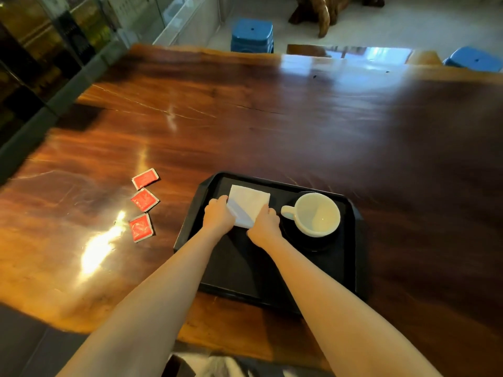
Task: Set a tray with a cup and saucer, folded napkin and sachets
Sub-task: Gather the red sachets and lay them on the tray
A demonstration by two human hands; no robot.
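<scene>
A black tray [190,221] lies on the wooden table in front of me. On its right half stands a white cup [317,214] on a dark saucer [313,244], handle pointing left. A white napkin [249,201] lies on the tray's far left part, its near edge lifted into a fold. My left hand [217,214] grips the napkin's near left corner and my right hand [265,223] holds its near right edge. Three red sachets [145,178] [144,200] [140,227] lie in a column on the table, left of the tray.
The long polished wooden table [272,118] stretches far ahead. Two blue stools [251,35] [475,59] stand beyond its far edge. A dark glass wall [40,63] runs along the left side. The table's near edge is just below my forearms.
</scene>
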